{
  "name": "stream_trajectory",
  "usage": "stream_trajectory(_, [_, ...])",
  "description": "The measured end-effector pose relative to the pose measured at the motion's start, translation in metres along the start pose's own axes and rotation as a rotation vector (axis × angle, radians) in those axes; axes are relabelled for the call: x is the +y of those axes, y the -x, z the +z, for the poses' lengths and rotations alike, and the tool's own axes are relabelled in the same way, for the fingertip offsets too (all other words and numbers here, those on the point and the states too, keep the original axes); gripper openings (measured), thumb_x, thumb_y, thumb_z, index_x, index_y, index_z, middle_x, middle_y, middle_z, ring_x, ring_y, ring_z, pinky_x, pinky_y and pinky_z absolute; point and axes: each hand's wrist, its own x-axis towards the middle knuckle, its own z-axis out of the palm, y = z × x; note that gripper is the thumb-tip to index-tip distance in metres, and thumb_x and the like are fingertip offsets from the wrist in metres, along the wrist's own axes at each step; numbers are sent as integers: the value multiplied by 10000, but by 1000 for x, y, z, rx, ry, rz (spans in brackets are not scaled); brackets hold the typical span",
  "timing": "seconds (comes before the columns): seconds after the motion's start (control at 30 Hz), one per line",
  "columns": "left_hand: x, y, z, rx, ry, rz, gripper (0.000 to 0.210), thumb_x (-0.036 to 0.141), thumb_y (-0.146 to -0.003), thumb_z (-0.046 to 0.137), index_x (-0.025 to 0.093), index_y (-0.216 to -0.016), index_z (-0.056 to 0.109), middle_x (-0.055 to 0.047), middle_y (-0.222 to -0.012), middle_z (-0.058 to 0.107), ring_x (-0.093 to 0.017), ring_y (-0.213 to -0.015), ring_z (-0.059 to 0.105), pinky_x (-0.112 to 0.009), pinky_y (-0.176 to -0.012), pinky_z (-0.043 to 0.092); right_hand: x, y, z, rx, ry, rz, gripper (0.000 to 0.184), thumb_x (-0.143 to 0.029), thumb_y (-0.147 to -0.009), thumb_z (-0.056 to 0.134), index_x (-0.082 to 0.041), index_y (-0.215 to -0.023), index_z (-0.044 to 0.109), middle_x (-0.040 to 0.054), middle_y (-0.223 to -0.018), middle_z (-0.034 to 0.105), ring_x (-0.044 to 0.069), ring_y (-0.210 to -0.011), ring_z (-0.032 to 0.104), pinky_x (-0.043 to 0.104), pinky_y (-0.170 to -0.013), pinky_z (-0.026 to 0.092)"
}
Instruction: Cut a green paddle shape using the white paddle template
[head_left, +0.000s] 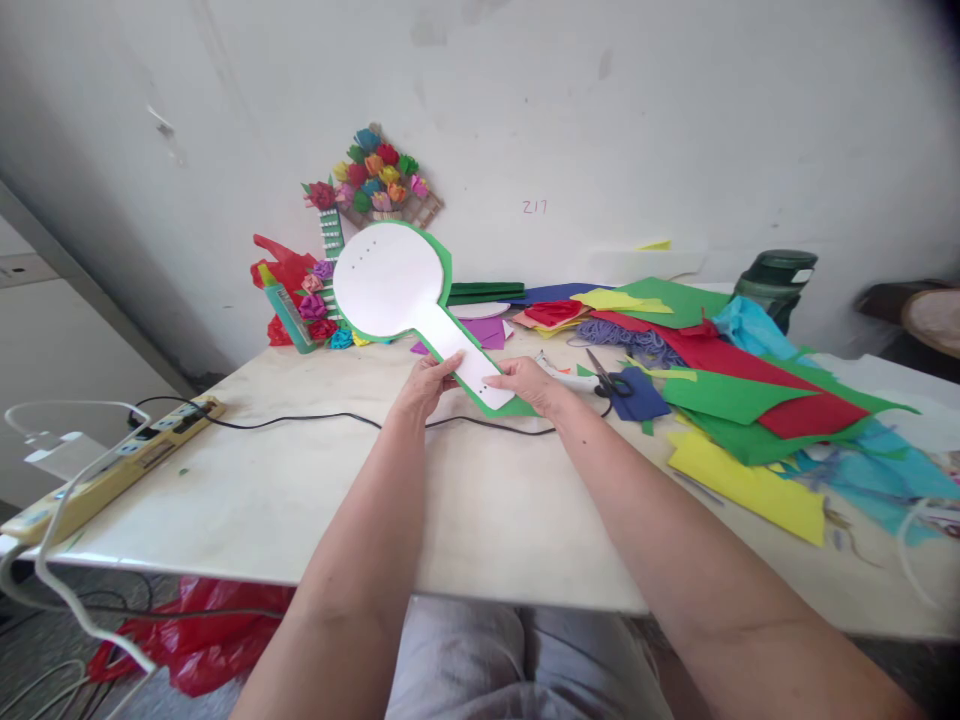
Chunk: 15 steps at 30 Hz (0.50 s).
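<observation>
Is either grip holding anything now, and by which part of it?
A white paddle-shaped cutout backed in green, held by its handle: left grip partway along, right grip near its free end.

In this room the light is soft and quite even. The white cut-out [388, 280] looks brightest; below the worktop [495, 530] it is dimmer. The light-blue paper [874, 480] at right is blurred, and the view's upper right corner is dark.
</observation>
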Motion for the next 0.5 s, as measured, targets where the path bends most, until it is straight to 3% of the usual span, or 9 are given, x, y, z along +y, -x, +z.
stream_trajectory(0.1, [5,0,5,2,-6,50,357,349,-619,725,142,-894,628,-60,-809,665,-171,-692,628,-323,-676,506,-4,0,5,123,302,-130,205,-304,-663,605,-124,-742,661,-9,-603,603,130,-570,536,227,-523,380])
stream_trajectory(0.23, [10,-1,15,72,46,103,574,378,-623,719,206,-1122,494,-30,-840,629,-131,-653,612,-337,-697,507,-13,5,22,403,1007,-215,239,-289,-759,484,-157,-837,667,45,-724,653,196,-715,586,267,-607,388])
stream_trajectory(0.37, [8,-3,27,116,84,146,506,456,-648,678,223,-1055,488,-49,-942,588,-139,-734,619,-304,-686,500,-14,14,40,341,1422,-249,309,-197,-832,351,-133,-956,628,129,-875,667,230,-823,599,305,-679,394])
stream_trajectory(0.43, [5,-3,29,122,73,169,434,502,-667,640,210,-962,513,-53,-933,579,-155,-767,622,-275,-645,492,-14,17,47,305,1481,-270,323,-171,-846,322,-123,-987,609,146,-925,659,227,-868,590,306,-702,393])
stream_trajectory(0.5, [3,-4,27,137,81,179,417,527,-676,619,203,-918,519,-51,-909,581,-163,-766,625,-263,-618,487,-17,19,50,271,1474,-269,315,-258,-856,361,-125,-998,608,150,-946,656,228,-886,587,307,-719,394])
